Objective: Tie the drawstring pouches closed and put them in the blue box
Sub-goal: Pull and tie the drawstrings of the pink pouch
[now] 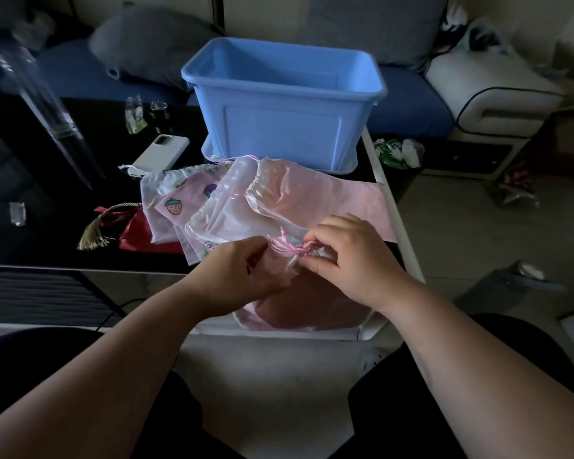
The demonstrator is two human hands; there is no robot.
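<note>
A pink drawstring pouch (299,306) lies at the table's near edge with its gathered neck pointing away from me. My left hand (242,276) and my right hand (345,260) both pinch its pink drawstring (287,248) at the neck. Behind it, several flat pouches (232,203) in pink, white and fruit prints lie fanned out. A red pouch (140,236) with a gold tassel sits at their left. The blue box (284,104) stands open at the back of the table, and I see nothing inside it.
A white phone (161,152) lies left of the box on the dark table (47,233). Small jars and packets (146,115) stand behind the phone. A clear plastic tube (43,104) leans at far left. A sofa with a grey cushion (146,48) is behind the table.
</note>
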